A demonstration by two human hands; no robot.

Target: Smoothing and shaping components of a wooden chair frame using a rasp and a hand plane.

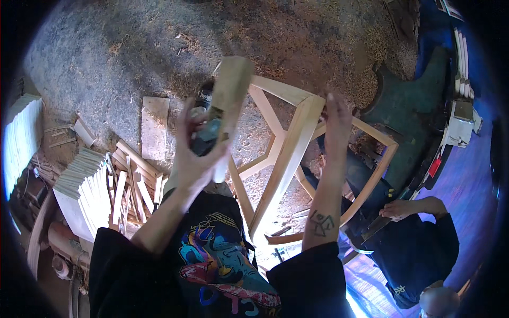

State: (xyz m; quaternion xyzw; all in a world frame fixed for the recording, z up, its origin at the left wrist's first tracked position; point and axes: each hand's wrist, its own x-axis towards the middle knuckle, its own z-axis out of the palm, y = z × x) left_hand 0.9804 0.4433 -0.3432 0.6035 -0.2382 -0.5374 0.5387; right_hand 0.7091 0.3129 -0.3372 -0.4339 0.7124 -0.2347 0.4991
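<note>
In my raised left hand (197, 159) is a pale, thick wooden block (233, 79), slightly blurred, with the fingers curled round its lower part. Something dark and glassy (205, 137) shows by these fingers; I cannot make out its kind or whether it joins the block. A light wooden frame (289, 153) of angled bars stands upright in front of me. Beside its upper right corner is my right hand (337, 119), fingers stretched out along the edge. Part of the frame's right side passes behind my right forearm.
A co-worker's hand (398, 210) at the right grips a dark, flat piece (375, 227). Wood offcuts (132, 185) and stacked pale slats (85, 185) lie at the left. A flat board (155, 127) rests on the sawdust-strewn floor (254, 32). A dark green shape (405, 106) stands at the right.
</note>
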